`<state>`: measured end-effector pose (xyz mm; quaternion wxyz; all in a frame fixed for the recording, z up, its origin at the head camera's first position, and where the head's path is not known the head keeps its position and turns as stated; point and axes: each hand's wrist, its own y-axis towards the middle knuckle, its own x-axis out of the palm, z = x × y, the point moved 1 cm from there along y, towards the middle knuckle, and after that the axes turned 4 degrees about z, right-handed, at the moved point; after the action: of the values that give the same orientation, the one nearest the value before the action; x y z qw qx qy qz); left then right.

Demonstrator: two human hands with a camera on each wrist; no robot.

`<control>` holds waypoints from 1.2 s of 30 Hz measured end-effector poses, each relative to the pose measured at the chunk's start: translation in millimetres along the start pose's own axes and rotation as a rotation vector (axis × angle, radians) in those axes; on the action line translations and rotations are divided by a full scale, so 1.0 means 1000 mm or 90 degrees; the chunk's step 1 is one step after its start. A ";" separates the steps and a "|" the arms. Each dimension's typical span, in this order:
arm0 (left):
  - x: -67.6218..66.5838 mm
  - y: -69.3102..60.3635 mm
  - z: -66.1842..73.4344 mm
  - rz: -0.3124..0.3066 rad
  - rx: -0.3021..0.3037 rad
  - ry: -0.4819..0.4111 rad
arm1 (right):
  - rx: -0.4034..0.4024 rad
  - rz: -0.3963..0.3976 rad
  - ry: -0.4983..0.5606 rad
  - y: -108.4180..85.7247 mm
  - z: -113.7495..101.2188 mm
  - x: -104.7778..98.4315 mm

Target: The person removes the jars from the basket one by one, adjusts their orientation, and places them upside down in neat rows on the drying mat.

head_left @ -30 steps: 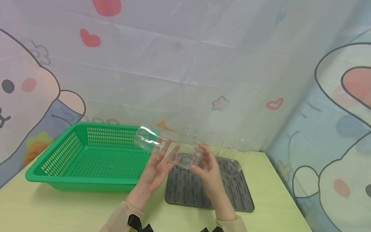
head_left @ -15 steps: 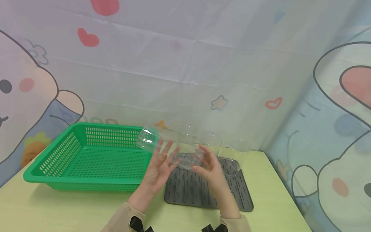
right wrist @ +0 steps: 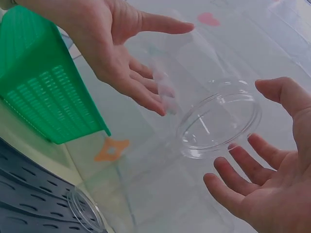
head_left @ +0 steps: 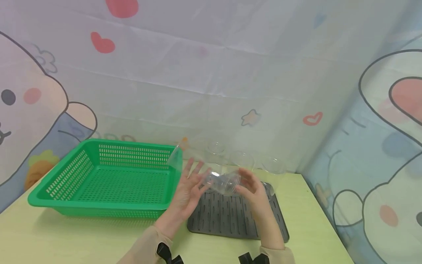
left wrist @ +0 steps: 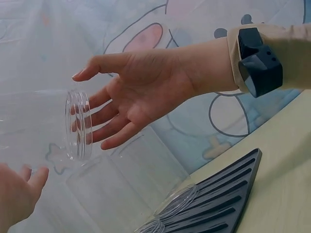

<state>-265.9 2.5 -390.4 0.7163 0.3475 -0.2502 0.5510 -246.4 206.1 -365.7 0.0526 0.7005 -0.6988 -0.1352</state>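
A clear, empty jar (head_left: 222, 183) is held aslant above the grey mat, its ridged rim toward the right. My right hand (head_left: 254, 189) grips it at that rim, thumb on one side and fingers on the other, as the right wrist view shows at the rim (right wrist: 221, 121). My left hand (head_left: 186, 192) holds the jar's body between thumb and spread fingers; this left hand (right wrist: 116, 53) appears upper left in the right wrist view. The far end of the jar is hard to make out against the basket and backdrop.
Several clear jars (head_left: 273, 165) stand on the back of the ridged grey mat (head_left: 227, 220), ringed ends down in the left wrist view. A green slotted basket (head_left: 108, 207) sits to the left on the pale table (head_left: 306, 220). A printed cloth (head_left: 211, 73) hangs behind.
Both hands have shifted right and a little lower with the jar. The jar has turned, so its far end lies farther right and its rim nearer the mat's right side.
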 end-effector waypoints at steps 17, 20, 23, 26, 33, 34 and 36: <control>0.018 0.016 -0.046 0.013 0.003 0.172 | -0.059 0.117 0.028 -0.004 -0.001 -0.036; 0.022 0.014 -0.057 0.014 -0.010 0.209 | -0.072 0.129 0.035 -0.004 -0.002 -0.040; 0.026 0.011 -0.068 0.009 -0.019 0.253 | -0.072 0.146 0.030 -0.005 -0.003 -0.047; 0.032 0.009 -0.077 -0.007 -0.024 0.294 | -0.059 0.168 0.042 -0.006 -0.005 -0.055; 0.045 0.005 -0.096 -0.062 -0.009 0.381 | -0.022 0.205 0.061 -0.007 0.002 -0.075; 0.046 0.004 -0.099 -0.071 -0.006 0.385 | -0.017 0.210 0.062 -0.007 0.004 -0.078; 0.048 0.004 -0.104 -0.082 -0.005 0.390 | -0.008 0.222 0.072 -0.006 0.009 -0.084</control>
<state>-259.3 113.4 -420.0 0.7931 0.1778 -0.0027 0.5826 -242.2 290.5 -366.3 0.1188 0.5749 -0.8046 -0.0888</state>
